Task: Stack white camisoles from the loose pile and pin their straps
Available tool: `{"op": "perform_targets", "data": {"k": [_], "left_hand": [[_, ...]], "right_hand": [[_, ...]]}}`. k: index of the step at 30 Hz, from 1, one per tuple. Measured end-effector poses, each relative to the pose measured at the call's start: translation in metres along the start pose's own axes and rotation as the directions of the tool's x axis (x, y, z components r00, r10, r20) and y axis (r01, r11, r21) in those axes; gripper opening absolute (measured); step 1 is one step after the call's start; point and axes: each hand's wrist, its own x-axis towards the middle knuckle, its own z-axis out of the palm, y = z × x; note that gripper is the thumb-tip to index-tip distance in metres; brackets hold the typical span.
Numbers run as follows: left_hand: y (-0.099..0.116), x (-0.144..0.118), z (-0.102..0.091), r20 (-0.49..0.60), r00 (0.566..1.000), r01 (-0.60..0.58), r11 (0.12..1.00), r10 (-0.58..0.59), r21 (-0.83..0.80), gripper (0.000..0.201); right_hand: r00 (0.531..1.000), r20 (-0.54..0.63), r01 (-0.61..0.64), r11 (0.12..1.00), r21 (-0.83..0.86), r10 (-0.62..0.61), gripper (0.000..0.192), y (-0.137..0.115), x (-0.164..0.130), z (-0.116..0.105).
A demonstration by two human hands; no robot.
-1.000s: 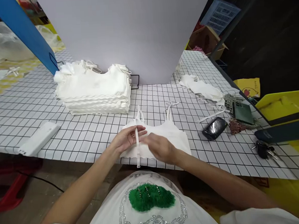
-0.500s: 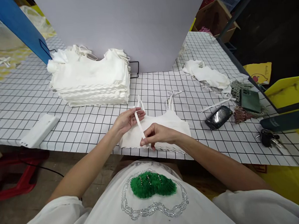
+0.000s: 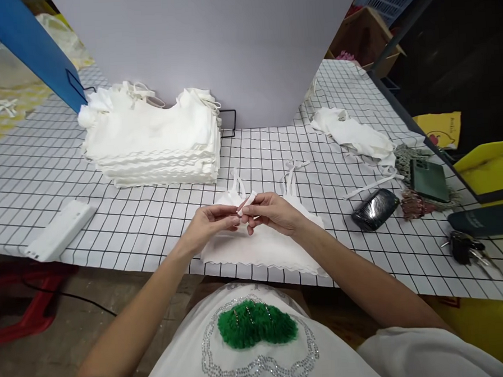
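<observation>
Both hands meet over the white top (image 3: 263,247) lying flat at the table's (image 3: 32,183) near edge: left hand (image 3: 207,224) and right hand (image 3: 273,212) pinch its folded strap (image 3: 247,203) between fingertips, raised clear of the cloth. At ten o'clock sits the stack of tops (image 3: 152,143); at one o'clock, the cardboard box (image 3: 364,36) shows something pink I can't make out.

Lots of stuff sitting around on the grid-pattern table (image 3: 160,216)

Big stack of folded white tops (image 3: 152,143) upper left, with a blue board (image 3: 29,48) leaning behind it and a white remote-looking bar (image 3: 55,231) at the left edge. Grey backdrop (image 3: 210,44) up top. On the right there's a crumpled white garment (image 3: 354,135), black phone (image 3: 374,209), green wallet (image 3: 429,180), keys (image 3: 463,246) and a yellow tray (image 3: 493,170).
</observation>
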Motion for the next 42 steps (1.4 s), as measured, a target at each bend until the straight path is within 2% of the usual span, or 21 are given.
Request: {"op": "perform_targets", "data": {"k": [3,7,9,10,11,12,13,14,15,16,17,19,23,27,29,31,32,34,37,39,42], "left_hand": [[-0.012,-0.004,0.014,-0.141,0.990,-0.031,0.993,0.015,-0.113,0.029],[-0.017,0.000,0.020,-0.168,0.986,-0.037,0.989,0.013,-0.144,0.027],[-0.017,0.000,0.021,-0.193,0.981,-0.044,0.991,0.019,-0.128,0.026],[-0.017,-0.001,0.022,-0.213,0.977,-0.056,0.992,0.031,-0.110,0.026],[-0.017,-0.001,0.022,-0.228,0.972,-0.070,0.994,0.049,-0.085,0.026],[-0.016,-0.002,0.023,-0.234,0.970,-0.084,0.995,0.070,-0.050,0.025],[-0.015,-0.003,0.023,-0.232,0.968,-0.101,0.995,0.097,-0.007,0.024],[-0.014,-0.004,0.024,-0.226,0.965,-0.122,0.992,0.129,0.043,0.022],[-0.013,-0.005,0.024,-0.221,0.961,-0.146,0.985,0.164,0.095,0.020],[-0.011,-0.005,0.025,-0.219,0.955,-0.171,0.975,0.200,0.144,0.018],[-0.009,-0.006,0.025,-0.224,0.945,-0.197,0.962,0.238,0.189,0.015],[-0.005,-0.005,0.024,-0.230,0.926,-0.241,0.937,0.300,0.252,0.011],[-0.004,0.002,0.015,-0.163,0.918,-0.282,0.884,0.362,0.373,0.007],[-0.017,0.013,-0.001,-0.074,0.925,-0.238,0.720,0.373,0.651,0.015],[-0.025,0.018,-0.005,-0.044,0.931,-0.211,0.632,0.363,0.745,0.022],[-0.030,0.022,-0.005,-0.020,0.939,-0.186,0.559,0.342,0.808,0.024],[-0.030,0.023,-0.003,-0.009,0.944,-0.176,0.527,0.329,0.831,0.024],[-0.029,0.027,0.001,0.021,0.953,-0.172,0.484,0.302,0.858,0.021],[-0.027,0.031,0.009,0.068,0.959,-0.196,0.473,0.276,0.859,0.020],[-0.028,0.033,0.013,0.075,0.959,-0.206,0.494,0.272,0.845,0.017],[-0.035,0.034,0.016,0.048,0.949,-0.217,0.534,0.312,0.817,0.009]], "right_hand": [[0.998,-0.040,0.040,0.999,-0.003,-0.040,0.031,0.004,0.003,0.002],[0.995,-0.077,0.065,0.997,-0.035,-0.068,0.033,0.013,0.006,-0.001],[0.992,-0.099,0.069,0.987,-0.148,-0.084,0.034,0.016,0.005,-0.006],[0.980,-0.144,0.099,0.964,-0.247,-0.137,0.035,0.017,0.005,-0.009],[0.953,-0.193,0.147,0.915,-0.375,-0.232,0.035,0.017,0.004,-0.012],[0.909,-0.215,0.206,0.833,-0.514,-0.357,0.034,0.017,0.003,-0.014],[0.854,-0.187,0.268,0.720,-0.640,-0.485,0.032,0.017,0.002,-0.015],[0.808,-0.105,0.334,0.598,-0.729,-0.580,0.030,0.017,0.001,-0.016],[0.784,0.010,0.401,0.493,-0.772,-0.621,0.028,0.016,0.000,-0.016],[0.780,0.125,0.461,0.427,-0.778,-0.614,0.026,0.017,0.000,-0.015],[0.783,0.204,0.501,0.401,-0.767,-0.587,0.022,0.017,0.001,-0.014],[0.793,0.231,0.515,0.419,-0.748,-0.564,0.014,0.018,0.003,-0.011],[0.793,0.091,0.488,0.540,-0.685,-0.602,0.010,0.004,0.010,-0.017],[0.777,-0.090,0.486,0.684,-0.545,-0.623,0.005,-0.038,0.022,-0.044],[0.745,-0.166,0.488,0.699,-0.523,-0.646,0.006,-0.056,0.029,-0.058],[0.726,-0.202,0.492,0.701,-0.516,-0.658,0.004,-0.064,0.035,-0.067],[0.730,-0.208,0.485,0.707,-0.515,-0.651,0.002,-0.062,0.037,-0.069],[0.768,-0.190,0.446,0.723,-0.527,-0.612,0.004,-0.051,0.039,-0.069],[0.832,-0.095,0.399,0.707,-0.584,-0.547,0.006,-0.022,0.036,-0.065],[0.846,-0.010,0.400,0.648,-0.648,-0.533,0.005,-0.003,0.030,-0.062],[0.837,0.090,0.415,0.518,-0.748,-0.540,0.007,0.018,0.022,-0.060]]}}
